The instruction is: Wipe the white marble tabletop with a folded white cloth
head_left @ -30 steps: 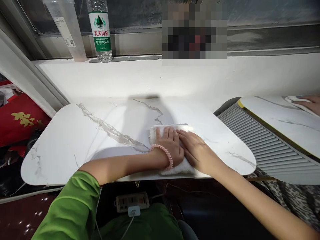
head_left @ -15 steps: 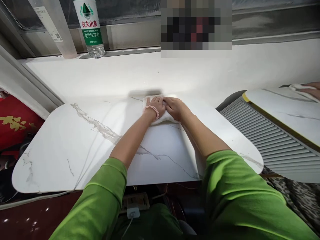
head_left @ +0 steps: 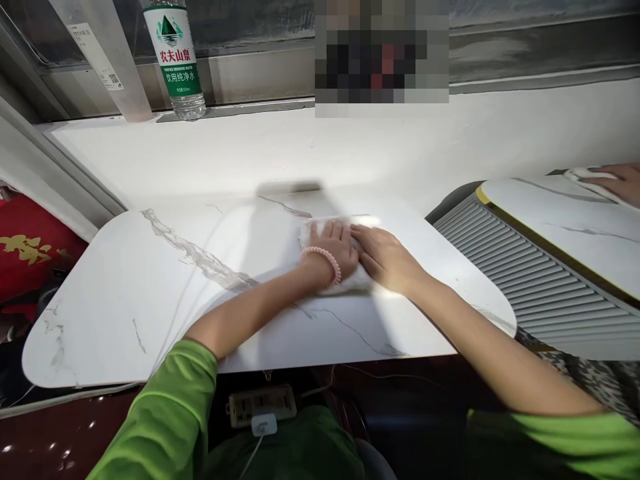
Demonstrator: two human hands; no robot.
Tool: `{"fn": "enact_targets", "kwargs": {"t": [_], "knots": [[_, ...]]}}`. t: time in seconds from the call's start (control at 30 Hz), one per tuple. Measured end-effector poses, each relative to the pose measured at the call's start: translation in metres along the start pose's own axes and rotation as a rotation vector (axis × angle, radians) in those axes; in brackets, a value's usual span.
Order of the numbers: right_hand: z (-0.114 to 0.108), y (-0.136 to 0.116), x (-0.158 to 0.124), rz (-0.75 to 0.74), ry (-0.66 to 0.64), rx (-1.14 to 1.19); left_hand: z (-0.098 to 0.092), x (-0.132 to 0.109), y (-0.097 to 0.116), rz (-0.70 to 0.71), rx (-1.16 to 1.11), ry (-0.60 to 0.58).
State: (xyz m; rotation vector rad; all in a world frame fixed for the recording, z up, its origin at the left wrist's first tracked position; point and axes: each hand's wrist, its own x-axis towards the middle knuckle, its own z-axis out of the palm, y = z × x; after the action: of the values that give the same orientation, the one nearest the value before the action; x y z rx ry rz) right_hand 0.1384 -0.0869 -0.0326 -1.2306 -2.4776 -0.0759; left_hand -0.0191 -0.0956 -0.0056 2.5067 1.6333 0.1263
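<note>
A folded white cloth (head_left: 363,285) lies on the white marble-patterned tabletop (head_left: 115,293), right of its middle. My left hand (head_left: 333,248), with a pink coiled band round the wrist, is closed on the cloth from above and presses it down. Beside it, my right hand (head_left: 385,257) holds the right part of the same cloth, its fingers close to those of the left. Both palms face down, so the undersides of the fingers are hidden. The left hand is slightly blurred.
A water bottle (head_left: 176,60) and a tall clear container (head_left: 107,67) stand on the window ledge. At right, another person's hand (head_left: 620,183) rests on a cloth (head_left: 595,175) on a second tabletop (head_left: 560,207). Below the near edge hangs a power strip (head_left: 263,405) with a white charger.
Both my hands have moved right and towards me, taking the cloth with them. My right elbow has swung outward, and the view has shifted slightly.
</note>
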Motion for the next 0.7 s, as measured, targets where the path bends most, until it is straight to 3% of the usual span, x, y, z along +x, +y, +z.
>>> {"fn": "enact_targets", "kwargs": {"t": [0.2, 0.33, 0.47, 0.7], "knots": [[-0.040, -0.014, -0.108, 0.265, -0.070, -0.047, 0.013, -0.039, 0.076, 0.228, -0.006, 0.004], [-0.050, 0.008, -0.138, 0.446, -0.153, -0.058, 0.022, -0.030, 0.111, 0.237, -0.001, 0.027], [-0.045, 0.038, -0.110, 0.538, -0.203, -0.085, 0.022, 0.010, 0.109, 0.271, -0.052, -0.006], [-0.024, 0.082, -0.008, 0.476, -0.088, -0.030, 0.018, 0.100, 0.062, 0.143, -0.077, 0.041]]}}
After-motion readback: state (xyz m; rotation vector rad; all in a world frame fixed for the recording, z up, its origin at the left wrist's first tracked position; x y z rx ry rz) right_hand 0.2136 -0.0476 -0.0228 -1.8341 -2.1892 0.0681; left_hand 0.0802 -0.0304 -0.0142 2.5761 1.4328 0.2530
